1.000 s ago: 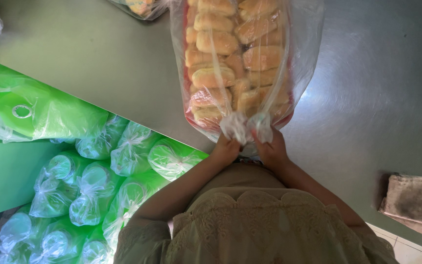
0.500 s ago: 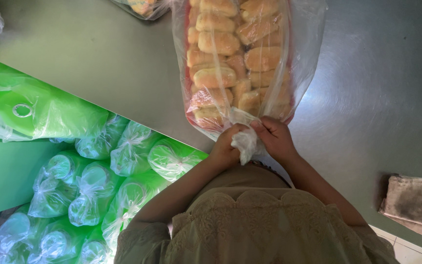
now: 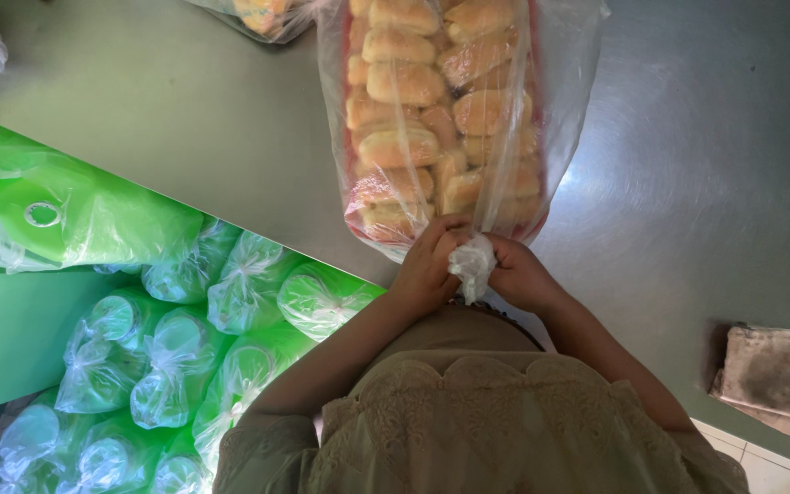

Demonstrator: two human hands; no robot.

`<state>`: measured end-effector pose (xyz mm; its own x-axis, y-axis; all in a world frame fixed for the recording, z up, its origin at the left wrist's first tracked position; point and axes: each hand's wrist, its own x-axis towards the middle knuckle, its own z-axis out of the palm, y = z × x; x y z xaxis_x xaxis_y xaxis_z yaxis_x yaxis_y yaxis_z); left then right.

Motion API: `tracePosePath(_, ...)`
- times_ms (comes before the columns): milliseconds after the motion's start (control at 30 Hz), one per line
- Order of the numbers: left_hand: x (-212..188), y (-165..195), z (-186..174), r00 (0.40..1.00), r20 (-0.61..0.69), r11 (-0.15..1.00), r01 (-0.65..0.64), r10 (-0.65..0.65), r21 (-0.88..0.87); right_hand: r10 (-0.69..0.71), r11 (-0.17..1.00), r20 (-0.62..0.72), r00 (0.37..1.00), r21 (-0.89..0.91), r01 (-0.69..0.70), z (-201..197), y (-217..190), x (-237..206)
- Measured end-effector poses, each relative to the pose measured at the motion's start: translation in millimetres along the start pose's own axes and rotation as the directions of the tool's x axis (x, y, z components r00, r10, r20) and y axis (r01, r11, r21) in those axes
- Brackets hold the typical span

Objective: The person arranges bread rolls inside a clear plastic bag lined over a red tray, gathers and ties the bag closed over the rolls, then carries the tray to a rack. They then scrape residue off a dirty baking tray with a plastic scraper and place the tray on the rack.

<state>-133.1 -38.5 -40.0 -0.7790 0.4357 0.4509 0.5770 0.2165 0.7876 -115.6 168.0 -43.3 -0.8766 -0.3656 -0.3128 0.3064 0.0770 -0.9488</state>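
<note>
Brushed steel makes up the counter (image 3: 706, 183) seen from the head camera, dull grey with a soft glare to the right of the big clear plastic bag of bread rolls (image 3: 450, 110). That bag lies on the counter straight ahead of the person, its far end cut off by the top edge, so the count of rolls cannot be told. At its near end the plastic is bunched into a twisted white neck (image 3: 473, 265). The left hand (image 3: 427, 265) is curled shut around that neck from one side, and the right hand (image 3: 518, 274) is closed on it from the other; the fingertips are mostly hidden behind the plastic. A second bag (image 3: 262, 14) shows only a corner at the top. Lower left, a green crate (image 3: 11, 338) holds small knotted clear bags (image 3: 162, 366), contents hard to make out. A stained cloth (image 3: 779, 370) sits at the right edge.
</note>
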Motion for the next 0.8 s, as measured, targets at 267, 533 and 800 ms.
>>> tracePosePath(267,-12.0,-28.4,20.1,0.888,0.061,0.772,0.429,-0.456,-0.469,-0.498,0.672,-0.220,0.839,-0.710,0.212,20.1,-26.7,-10.7)
tracePosePath(533,-9.4,-40.2,6.4,0.652,0.325,0.237,0.621,-0.685,-0.747,-0.785,0.232,0.109,0.610,-0.861,0.453,25.1,-43.6,-17.4)
tracePosePath(800,-10.4,-35.4,11.0,0.645,0.285,0.331,0.662,-0.710,-0.673,-0.729,0.521,-0.002,0.685,-0.650,0.553,29.2,-38.5,-20.6)
